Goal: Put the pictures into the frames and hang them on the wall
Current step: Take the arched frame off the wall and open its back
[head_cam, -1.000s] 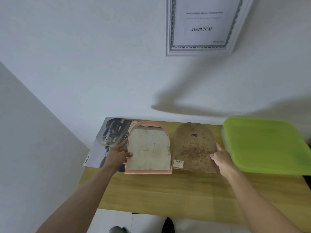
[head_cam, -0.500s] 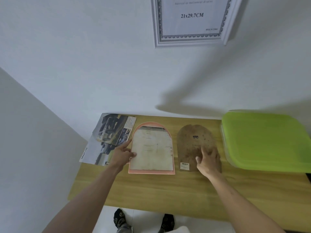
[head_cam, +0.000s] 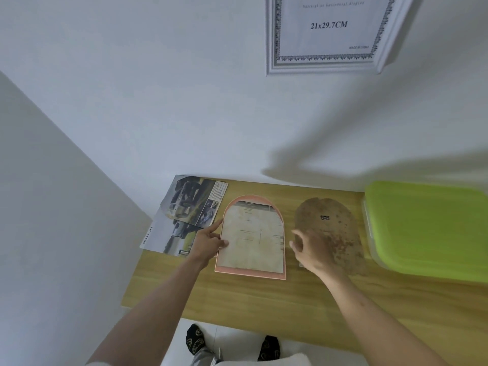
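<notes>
Wood table (head_cam: 264,299) sat by white wall. L hand (head_cam: 207,243) held pink frame (head_cam: 250,272) edge w/ thumb; R hand (head_cam: 314,250) hovered over brown backing (head_cam: 330,220), fingers loosely curled, maybe touching.

The wall frame (head_cam: 327,35) is cut off by the top edge. The green lid (head_cam: 427,228) runs off the right edge. The right hand (head_cam: 314,249) hides the brown backing board's (head_cam: 330,220) near left part. The magazine's (head_cam: 184,215) small text is unreadable.
</notes>
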